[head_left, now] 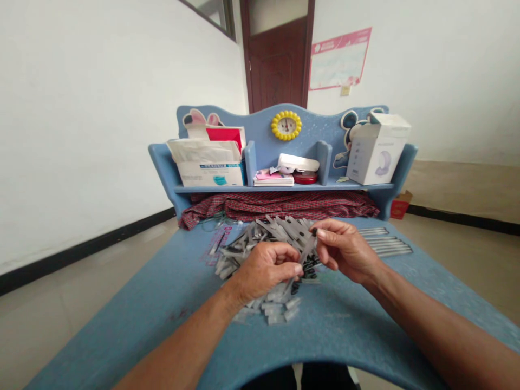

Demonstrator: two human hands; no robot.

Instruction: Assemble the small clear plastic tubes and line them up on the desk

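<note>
My right hand (345, 248) is closed, pinching a small black cap (314, 232) between thumb and fingertips. My left hand (268, 266) is closed too, thumb and index finger pressed on the lower end of a translucent plastic tube (307, 250) that slants up toward the black cap. Whether cap and tube touch cannot be made out. Under and behind both hands spreads a pile of similar translucent pieces (280, 230), with black caps (309, 271) mixed in. Short clear pieces (276, 311) lie at the near side of the pile, partly hidden by my left hand.
Several finished-looking slim grey pens (385, 246) lie in a row at the right of the blue desk (345, 330). Behind the pile is a folded checked cloth (284, 206) below a shelf (227, 189) with a mask box (211, 170) and a white box (377, 151).
</note>
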